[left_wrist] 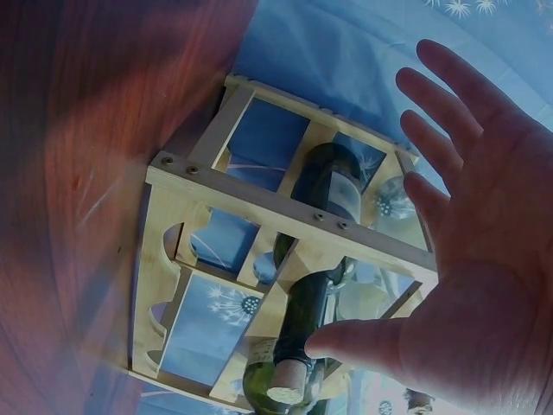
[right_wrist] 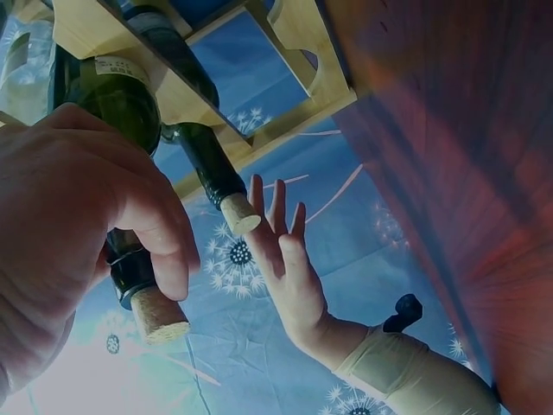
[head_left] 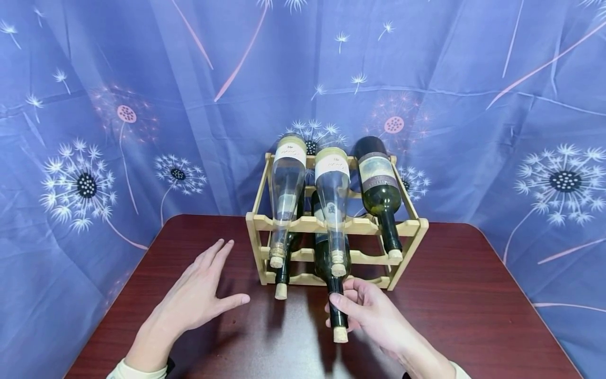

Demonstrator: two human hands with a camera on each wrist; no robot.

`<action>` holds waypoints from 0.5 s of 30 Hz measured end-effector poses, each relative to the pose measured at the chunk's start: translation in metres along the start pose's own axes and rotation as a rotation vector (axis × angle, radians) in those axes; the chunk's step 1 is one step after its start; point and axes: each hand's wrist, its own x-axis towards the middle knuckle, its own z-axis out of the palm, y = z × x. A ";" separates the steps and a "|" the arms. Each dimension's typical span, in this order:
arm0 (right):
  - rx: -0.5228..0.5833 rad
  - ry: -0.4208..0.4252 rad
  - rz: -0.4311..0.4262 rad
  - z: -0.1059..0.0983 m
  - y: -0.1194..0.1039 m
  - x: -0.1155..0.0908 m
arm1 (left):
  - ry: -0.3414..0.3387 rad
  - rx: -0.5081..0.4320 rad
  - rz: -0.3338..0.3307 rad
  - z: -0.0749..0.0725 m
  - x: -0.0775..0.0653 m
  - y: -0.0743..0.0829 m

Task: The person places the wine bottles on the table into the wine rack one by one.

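My right hand [head_left: 374, 313] grips the neck of a dark green wine bottle [head_left: 326, 263], thumb on top. The bottle lies in the lower part of a wooden wine rack [head_left: 303, 225], its corked neck toward me. In the right wrist view the fingers wrap the neck just behind the cork [right_wrist: 161, 316]. Left of the rack, my left hand [head_left: 196, 292] hovers with fingers extended and thumb spread, holding nothing. Nearest to it is another corked dark bottle [head_left: 281, 275] on the rack's lower left.
Along the rack's top lie two clear bottles [head_left: 288, 176] [head_left: 332, 189] and a dark labelled bottle [head_left: 379, 184], corks facing forward. The rack stands on a reddish-brown table [head_left: 464, 295]. Behind hangs a blue curtain [head_left: 227, 131] with a dandelion print.
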 end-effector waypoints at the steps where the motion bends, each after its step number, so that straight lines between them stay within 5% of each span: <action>1: -0.008 0.007 0.001 0.000 0.000 0.001 | -0.001 0.000 0.000 0.000 0.000 0.000; 15: -0.060 0.036 0.003 -0.003 -0.003 0.015 | -0.007 0.002 0.001 0.001 0.001 -0.001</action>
